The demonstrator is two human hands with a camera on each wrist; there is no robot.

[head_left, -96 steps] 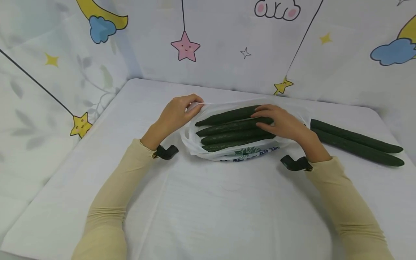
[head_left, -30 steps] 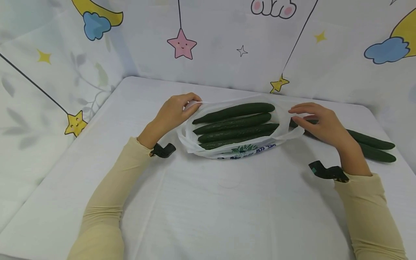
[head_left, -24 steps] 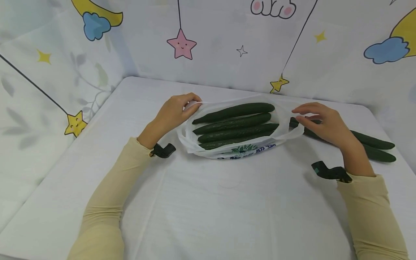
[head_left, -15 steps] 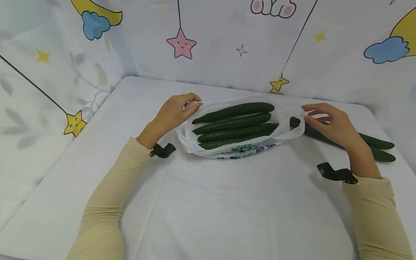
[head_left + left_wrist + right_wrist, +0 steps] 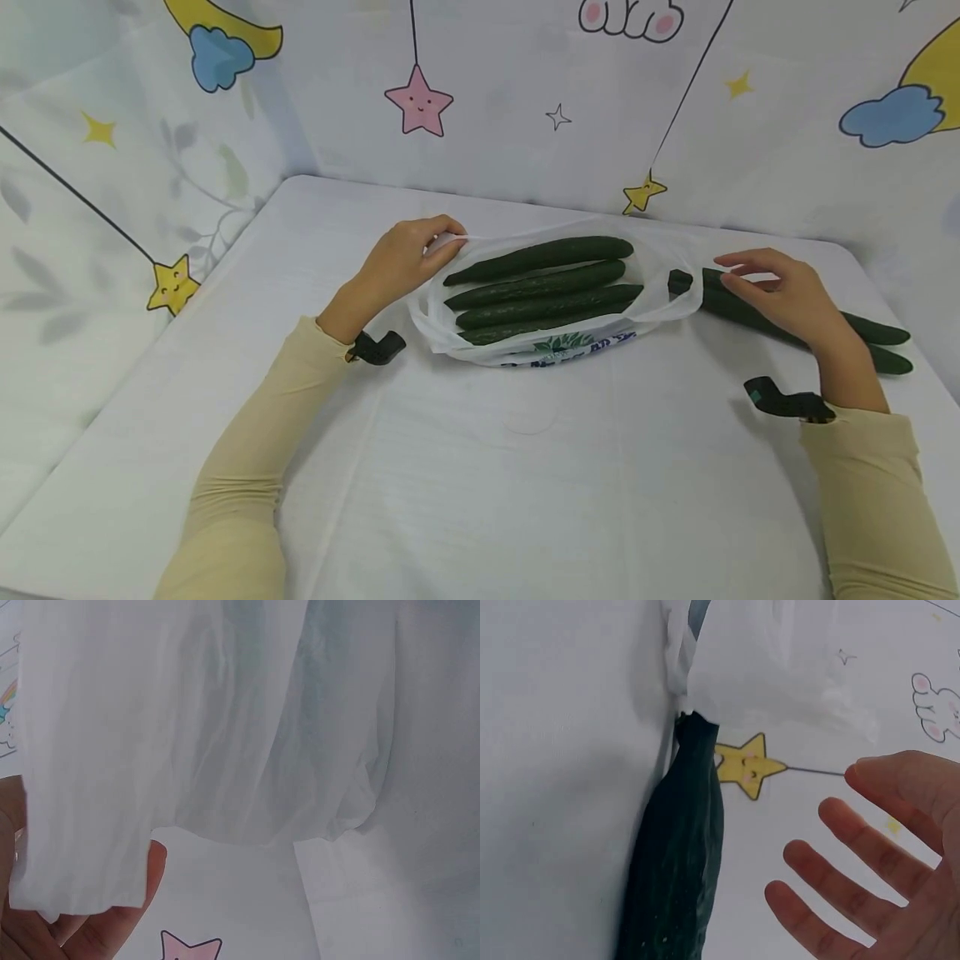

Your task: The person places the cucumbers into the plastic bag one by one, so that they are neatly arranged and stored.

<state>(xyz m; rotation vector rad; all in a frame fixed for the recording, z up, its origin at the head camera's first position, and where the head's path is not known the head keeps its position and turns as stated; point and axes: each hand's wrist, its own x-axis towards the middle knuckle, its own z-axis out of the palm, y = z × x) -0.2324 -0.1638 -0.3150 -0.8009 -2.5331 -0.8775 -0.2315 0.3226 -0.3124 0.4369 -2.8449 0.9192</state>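
Cucumbers point(image 5: 555, 307) lie along the far half of the worktop point(image 5: 480, 467): four show inside a white plastic bag point(image 5: 487, 353), and a loose pair point(image 5: 750, 318) points toward the right edge. From the left, our left grip point(image 5: 408, 250) is clamped, thumb to fingertips, on the bag's rim near the worktop's far edge. We judge that a light, even pinch serves best here: enough tension to spread the mouth, not so much that the thin film tears or the bag slides. The four inside lie side by side, and we would leave them aligned. Farther right, our right grip point(image 5: 795, 296) hovers by the loose pair, thumb and fingers apart, holding nothing. We would do well to set that spread squarely across one cucumber before gripping. The bag's right handle appears to cross the nearer one by its stem end, so we should mind that plastic snagging.
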